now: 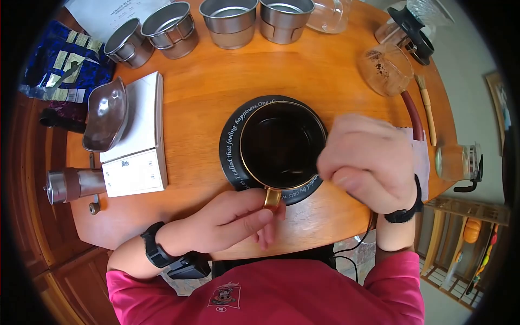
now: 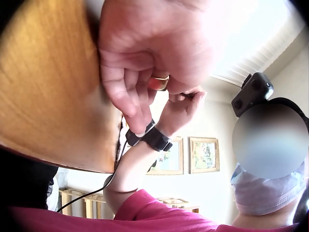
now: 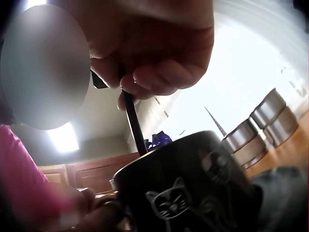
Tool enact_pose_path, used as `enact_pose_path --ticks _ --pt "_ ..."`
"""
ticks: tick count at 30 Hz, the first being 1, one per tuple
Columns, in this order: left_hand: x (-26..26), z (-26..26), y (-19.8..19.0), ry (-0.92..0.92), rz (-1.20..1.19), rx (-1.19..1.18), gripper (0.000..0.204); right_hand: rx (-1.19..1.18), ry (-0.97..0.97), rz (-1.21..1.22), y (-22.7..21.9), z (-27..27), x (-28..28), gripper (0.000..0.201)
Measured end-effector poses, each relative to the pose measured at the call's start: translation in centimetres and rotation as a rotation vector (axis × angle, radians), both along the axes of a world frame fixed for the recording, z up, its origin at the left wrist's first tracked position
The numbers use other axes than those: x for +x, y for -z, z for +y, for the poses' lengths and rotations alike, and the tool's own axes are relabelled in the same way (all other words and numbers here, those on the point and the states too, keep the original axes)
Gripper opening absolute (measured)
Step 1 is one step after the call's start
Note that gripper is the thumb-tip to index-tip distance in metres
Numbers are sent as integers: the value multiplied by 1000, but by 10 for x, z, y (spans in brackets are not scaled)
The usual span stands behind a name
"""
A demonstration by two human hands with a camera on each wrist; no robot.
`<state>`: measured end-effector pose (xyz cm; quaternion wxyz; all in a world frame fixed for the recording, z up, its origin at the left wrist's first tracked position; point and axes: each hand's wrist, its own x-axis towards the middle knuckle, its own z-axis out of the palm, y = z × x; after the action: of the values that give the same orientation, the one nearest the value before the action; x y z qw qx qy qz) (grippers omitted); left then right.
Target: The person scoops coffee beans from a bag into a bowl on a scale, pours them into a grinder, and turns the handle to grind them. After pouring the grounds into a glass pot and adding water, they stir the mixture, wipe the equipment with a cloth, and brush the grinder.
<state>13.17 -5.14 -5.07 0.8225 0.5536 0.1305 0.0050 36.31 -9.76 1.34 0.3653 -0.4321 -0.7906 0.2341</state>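
1. Fingers of the left hand pinch the gold handle of the black cat-print mug — it stands on a round lettered coaster.
2. Curled fingers of the right hand grip a slim dark rod, its lower end hidden behind the rim, seemingly inside.
3. Stirring looks like the step in hand; the next move calls for a steadied mug — and small circles clear of its wall.
4. Beyond stand steel cups.
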Motion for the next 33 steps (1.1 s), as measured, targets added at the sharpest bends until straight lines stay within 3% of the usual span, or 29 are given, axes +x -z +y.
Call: enact_pose_path --ticks 4,9,10,12,16,18,23,29,33 --pt "1 -2 2 -38 -13 -24 27 62 -66 30 12 4 -6 15" --pt "-3 2 -5 -63 73 68 28 349 116 -204 19 10 -1 12" --pt "-4 1 -4 -64 73 67 28 348 114 -204 16 8 0 12" --pt "-5 -3 -1 -238 34 98 22 277 221 -278 6 3 0 12" --pt "-6 0 0 -235 30 87 20 139 168 -136 -1 -3 -2 15" --pt "-5 0 2 -196 -28 58 22 111 31 -3 7 0 -5 17" --pt "-3 0 4 -137 -73 76 25 107 -10 -33 12 4 -8 16" --pt "-3 -2 7 -135 -101 99 25 271 310 -248 8 3 -2 10" --pt "-5 0 3 -156 -50 130 23 155 258 -144 0 -2 -1 9"
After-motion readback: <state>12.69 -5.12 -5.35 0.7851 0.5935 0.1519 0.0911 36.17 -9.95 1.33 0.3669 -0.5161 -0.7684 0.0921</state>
